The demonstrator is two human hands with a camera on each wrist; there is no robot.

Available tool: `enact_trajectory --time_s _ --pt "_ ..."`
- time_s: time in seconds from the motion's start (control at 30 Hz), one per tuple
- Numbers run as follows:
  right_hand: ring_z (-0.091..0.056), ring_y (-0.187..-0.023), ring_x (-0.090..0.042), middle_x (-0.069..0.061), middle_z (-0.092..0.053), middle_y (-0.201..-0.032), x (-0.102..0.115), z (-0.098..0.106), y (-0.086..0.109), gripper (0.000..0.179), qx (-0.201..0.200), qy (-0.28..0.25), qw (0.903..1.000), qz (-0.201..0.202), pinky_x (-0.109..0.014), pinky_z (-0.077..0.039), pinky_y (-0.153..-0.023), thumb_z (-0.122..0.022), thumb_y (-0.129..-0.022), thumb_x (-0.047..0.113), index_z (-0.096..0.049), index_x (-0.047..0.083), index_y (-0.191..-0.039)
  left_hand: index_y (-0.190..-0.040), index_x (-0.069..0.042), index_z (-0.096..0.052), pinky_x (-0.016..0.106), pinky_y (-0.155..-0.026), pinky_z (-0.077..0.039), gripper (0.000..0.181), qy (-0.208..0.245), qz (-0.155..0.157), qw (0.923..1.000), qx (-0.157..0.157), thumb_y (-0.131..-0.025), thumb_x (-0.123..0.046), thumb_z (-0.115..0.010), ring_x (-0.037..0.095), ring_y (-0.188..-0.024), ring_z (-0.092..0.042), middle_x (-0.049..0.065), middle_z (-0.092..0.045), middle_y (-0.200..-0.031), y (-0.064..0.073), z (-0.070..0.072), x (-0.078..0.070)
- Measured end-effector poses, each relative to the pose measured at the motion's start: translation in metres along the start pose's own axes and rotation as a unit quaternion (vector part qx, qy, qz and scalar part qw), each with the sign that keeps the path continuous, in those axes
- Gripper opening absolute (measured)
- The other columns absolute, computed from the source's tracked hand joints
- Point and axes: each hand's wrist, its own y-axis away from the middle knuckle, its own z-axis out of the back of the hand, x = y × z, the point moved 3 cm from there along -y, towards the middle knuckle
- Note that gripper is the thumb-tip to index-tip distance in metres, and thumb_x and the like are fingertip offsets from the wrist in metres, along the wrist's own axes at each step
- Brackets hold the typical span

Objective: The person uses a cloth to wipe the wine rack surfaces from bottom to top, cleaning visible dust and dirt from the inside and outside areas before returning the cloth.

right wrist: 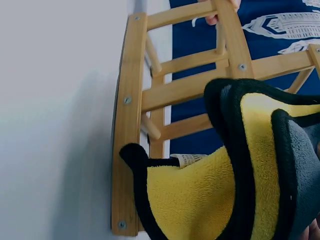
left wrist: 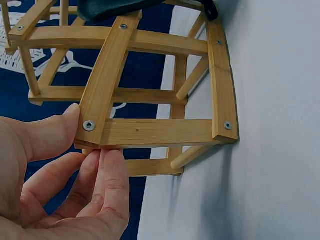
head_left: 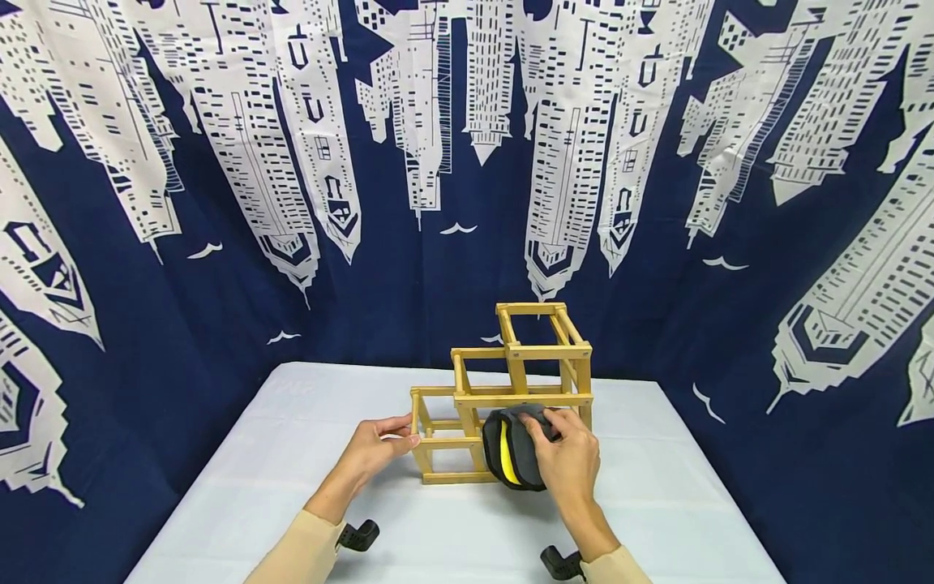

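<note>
A stepped wooden rack of light slats and dowels stands on the white table. My left hand grips the top corner of its lowest, leftmost step; in the left wrist view the thumb lies on the slat and the fingers curl beneath. My right hand pinches a folded cloth, grey outside and yellow inside with black edging, against the rack's front. The right wrist view shows the cloth's yellow plush side hanging open over the rack's lower slats; most of that hand is hidden there.
The white table reaches around the rack on both sides. Behind it hangs a dark blue curtain with white skyline prints. A black wrist-camera mount sits at each sleeve.
</note>
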Motion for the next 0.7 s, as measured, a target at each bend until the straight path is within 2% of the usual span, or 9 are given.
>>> enact_trajectory --time_s 0.1,0.17,0.23,0.33,0.47,0.53,0.6,0.7 --pt "-0.073 -0.071 -0.022 -0.007 -0.084 -0.092 -0.001 0.001 0.002 0.029 0.011 0.014 0.9998 0.005 -0.032 -0.053 -0.058 -0.105 -0.088 0.019 -0.093 0.002 -0.107 -0.149 0.001 -0.077 0.026 -0.089 -0.058 0.054 -0.002 0.0 1.0 0.005 -0.099 -0.012 -0.091 0.011 -0.098 -0.076 0.017 -0.082 -0.127 0.001 0.0 0.0" --pt "-0.079 -0.077 -0.027 -0.009 -0.086 -0.096 -0.004 0.002 0.003 0.031 0.029 0.025 0.9992 0.011 -0.039 -0.06 -0.061 -0.106 -0.087 0.02 -0.093 0.001 -0.108 -0.15 0.001 -0.077 0.027 -0.09 -0.057 0.055 -0.003 0.0 1.0 0.004 -0.099 -0.012 -0.091 0.01 -0.095 -0.075 0.017 -0.082 -0.126 0.001 0.0 0.0" --pt "-0.083 -0.086 -0.033 -0.011 -0.087 -0.102 -0.006 0.002 0.005 0.035 0.055 0.035 0.9978 0.014 -0.049 -0.067 -0.069 -0.106 -0.087 0.021 -0.092 0.001 -0.112 -0.149 0.0 -0.077 0.026 -0.09 -0.057 0.054 -0.005 0.002 1.0 -0.001 -0.098 -0.012 -0.092 0.009 -0.096 -0.075 0.016 -0.083 -0.126 0.001 0.001 0.0" --pt "-0.084 -0.103 -0.041 -0.015 -0.086 -0.111 -0.01 0.002 0.008 0.043 0.097 0.046 0.9941 0.017 -0.061 -0.069 -0.086 -0.106 -0.087 0.023 -0.09 -0.004 -0.118 -0.148 0.0 -0.078 0.025 -0.091 -0.058 0.053 -0.003 0.002 1.0 -0.006 -0.098 -0.011 -0.092 0.01 -0.099 -0.077 0.015 -0.084 -0.126 0.001 0.002 0.0" --pt "-0.082 -0.111 -0.044 -0.018 -0.084 -0.118 -0.011 0.003 0.011 0.055 0.132 0.056 0.9893 0.026 -0.065 -0.068 -0.095 -0.107 -0.085 0.025 -0.087 -0.008 -0.123 -0.15 0.0 -0.077 0.026 -0.091 -0.058 0.054 -0.003 0.002 1.0 -0.002 -0.099 -0.011 -0.092 0.012 -0.102 -0.079 0.014 -0.083 -0.125 0.0 0.002 0.0" --pt "-0.084 -0.107 -0.044 -0.019 -0.084 -0.116 -0.011 0.003 0.01 0.054 0.131 0.053 0.9895 0.03 -0.064 -0.069 -0.093 -0.108 -0.083 0.023 -0.087 -0.008 -0.121 -0.151 0.0 -0.076 0.027 -0.092 -0.057 0.054 -0.003 0.002 1.0 -0.001 -0.099 -0.011 -0.091 0.012 -0.101 -0.079 0.014 -0.083 -0.124 0.001 0.002 0.0" --pt "-0.085 -0.098 -0.042 -0.018 -0.085 -0.107 -0.011 0.002 0.007 0.047 0.117 0.04 0.9919 0.03 -0.061 -0.07 -0.085 -0.109 -0.081 0.018 -0.089 -0.007 -0.116 -0.15 0.0 -0.077 0.027 -0.091 -0.057 0.054 -0.004 0.0 1.0 -0.002 -0.099 -0.011 -0.091 0.011 -0.1 -0.078 0.013 -0.083 -0.123 0.001 0.002 0.0" --pt "-0.085 -0.081 -0.035 -0.015 -0.086 -0.094 -0.009 0.001 0.0 0.035 0.08 0.013 0.9963 0.029 -0.048 -0.069 -0.072 -0.109 -0.078 0.011 -0.092 -0.003 -0.105 -0.149 0.0 -0.077 0.027 -0.091 -0.058 0.054 -0.005 -0.003 1.0 -0.001 -0.098 -0.011 -0.092 0.009 -0.098 -0.077 0.014 -0.083 -0.123 0.002 0.002 -0.001"
